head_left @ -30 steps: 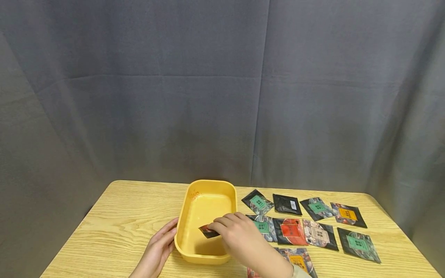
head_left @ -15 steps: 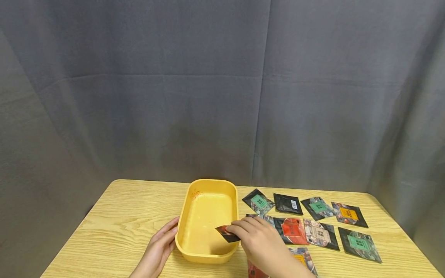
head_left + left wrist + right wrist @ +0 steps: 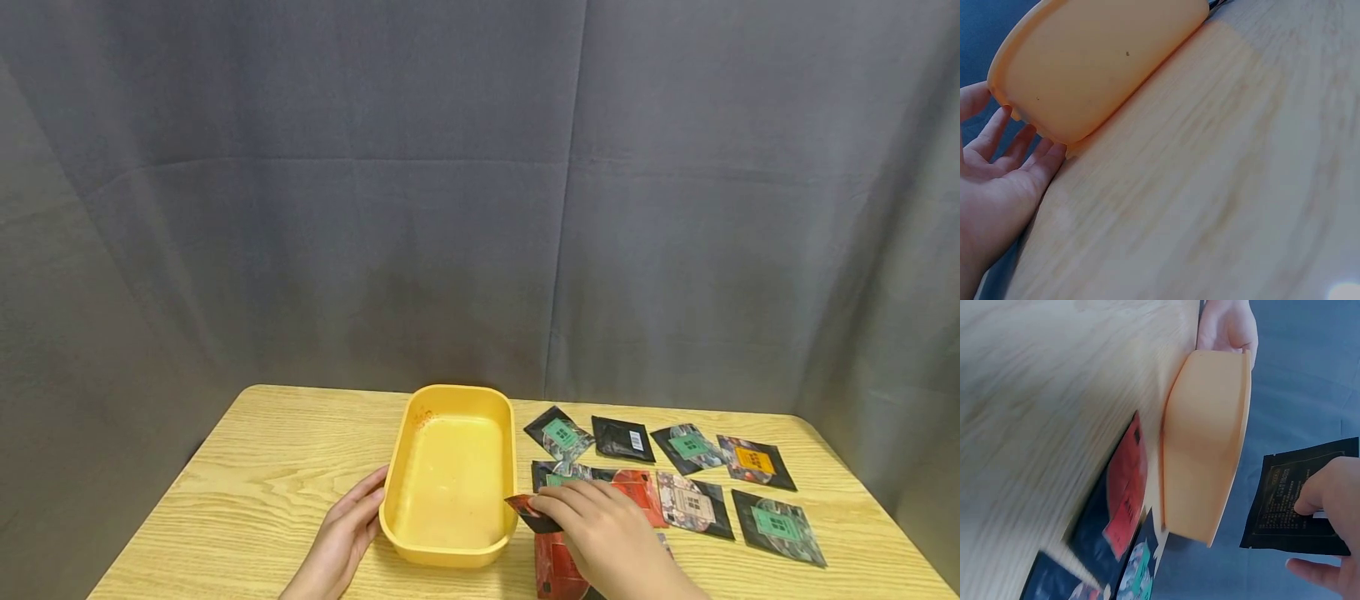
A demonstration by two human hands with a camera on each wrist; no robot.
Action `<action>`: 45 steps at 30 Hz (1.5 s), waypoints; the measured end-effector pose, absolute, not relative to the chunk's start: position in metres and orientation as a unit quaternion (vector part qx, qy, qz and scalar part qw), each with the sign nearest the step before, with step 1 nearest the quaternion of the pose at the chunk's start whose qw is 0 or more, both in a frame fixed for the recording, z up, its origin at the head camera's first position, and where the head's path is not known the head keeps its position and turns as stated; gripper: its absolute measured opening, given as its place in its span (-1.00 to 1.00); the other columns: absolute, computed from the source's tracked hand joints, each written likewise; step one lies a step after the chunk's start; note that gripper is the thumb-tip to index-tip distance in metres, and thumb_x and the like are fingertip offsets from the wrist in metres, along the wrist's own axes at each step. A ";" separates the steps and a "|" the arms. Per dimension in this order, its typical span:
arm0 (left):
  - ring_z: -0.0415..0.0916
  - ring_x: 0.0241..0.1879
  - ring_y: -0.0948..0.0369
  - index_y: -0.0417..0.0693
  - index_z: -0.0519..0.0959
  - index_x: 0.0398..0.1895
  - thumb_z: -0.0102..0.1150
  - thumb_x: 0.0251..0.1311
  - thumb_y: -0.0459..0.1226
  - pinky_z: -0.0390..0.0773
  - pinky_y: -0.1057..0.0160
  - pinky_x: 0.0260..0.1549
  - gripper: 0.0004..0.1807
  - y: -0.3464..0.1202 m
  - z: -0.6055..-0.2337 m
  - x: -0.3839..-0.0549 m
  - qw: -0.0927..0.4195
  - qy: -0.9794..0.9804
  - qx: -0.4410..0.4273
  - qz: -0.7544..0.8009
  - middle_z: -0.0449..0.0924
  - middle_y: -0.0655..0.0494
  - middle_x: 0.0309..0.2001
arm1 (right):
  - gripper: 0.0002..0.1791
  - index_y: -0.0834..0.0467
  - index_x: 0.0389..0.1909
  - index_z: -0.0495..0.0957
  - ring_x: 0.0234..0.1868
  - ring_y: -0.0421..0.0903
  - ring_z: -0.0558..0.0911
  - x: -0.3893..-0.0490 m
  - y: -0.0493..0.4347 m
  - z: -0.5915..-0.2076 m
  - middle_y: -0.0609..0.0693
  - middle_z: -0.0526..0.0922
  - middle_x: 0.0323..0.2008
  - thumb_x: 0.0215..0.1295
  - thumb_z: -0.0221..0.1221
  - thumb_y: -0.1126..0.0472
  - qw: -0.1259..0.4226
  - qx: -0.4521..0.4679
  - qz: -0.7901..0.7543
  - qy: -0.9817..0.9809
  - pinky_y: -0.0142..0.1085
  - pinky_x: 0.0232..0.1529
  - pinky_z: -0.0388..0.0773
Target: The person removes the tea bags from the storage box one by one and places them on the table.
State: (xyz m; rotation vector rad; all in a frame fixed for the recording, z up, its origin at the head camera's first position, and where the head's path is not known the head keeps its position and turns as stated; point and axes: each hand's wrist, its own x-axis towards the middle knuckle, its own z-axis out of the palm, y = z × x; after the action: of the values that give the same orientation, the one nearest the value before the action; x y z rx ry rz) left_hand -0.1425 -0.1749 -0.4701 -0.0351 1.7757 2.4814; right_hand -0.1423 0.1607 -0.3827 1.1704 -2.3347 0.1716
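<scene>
head view: right hand (image 3: 611, 533) pinches a dark packet (image 3: 534, 512) at the lower middle, just past the yellow tub's (image 3: 450, 554) right rim.
keep that pinch firm and the packet level; left hand (image 3: 345, 533), fingers spread, steadies the tub's lower-left side; more packets (image 3: 686, 504) lie further right.

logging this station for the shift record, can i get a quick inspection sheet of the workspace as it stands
surface: light wooden table, bare wood to the left of the tub
job's things: yellow tub, nothing inside; dark sachet held at its right rim
clutter: loose sachets spread flat to the right of the tub
hands: left hand rests flat against the tub's left wall; right hand pinches the sachet
cables: nothing seen
surroundings: grey curtain behind
</scene>
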 end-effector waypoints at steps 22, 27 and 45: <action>0.07 0.44 -0.07 -0.33 0.05 0.51 -0.01 0.46 -0.19 0.41 0.32 0.20 -0.30 -0.176 -0.469 -0.142 0.053 0.575 0.004 0.817 0.03 -0.25 0.50 | -0.38 -0.01 0.03 0.65 -0.07 -0.14 0.64 -0.133 0.226 -0.394 -0.15 0.68 -0.03 -0.18 0.46 0.38 0.267 0.367 0.033 -0.890 -0.13 -0.11 0.64; 0.08 0.44 -0.06 -0.33 0.07 0.51 0.00 0.45 -0.20 0.41 0.33 0.19 -0.32 -0.176 -0.468 -0.142 0.051 0.574 0.001 0.817 0.05 -0.24 0.49 | -0.41 -0.03 0.00 0.66 -0.09 -0.15 0.64 -0.129 0.241 -0.398 -0.16 0.66 -0.03 -0.19 0.44 0.37 0.252 0.350 0.023 -0.902 -0.16 -0.12 0.65; 0.11 0.42 -0.05 -0.33 0.08 0.50 -0.02 0.46 -0.20 0.41 0.32 0.20 -0.33 -0.176 -0.469 -0.142 0.053 0.574 0.002 0.817 0.05 -0.24 0.49 | -0.57 -0.13 -0.06 0.67 -0.14 -0.15 0.61 -0.125 0.298 -0.413 -0.25 0.60 -0.14 -0.03 0.48 0.07 0.150 0.251 -0.026 -0.956 -0.13 -0.10 0.64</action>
State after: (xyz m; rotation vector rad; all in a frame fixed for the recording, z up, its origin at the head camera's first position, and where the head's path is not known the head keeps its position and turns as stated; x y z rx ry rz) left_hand -0.1416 -0.1762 -0.4688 0.0073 1.7436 2.4838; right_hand -0.1251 0.2980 -0.4133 0.7213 -2.7463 -0.0757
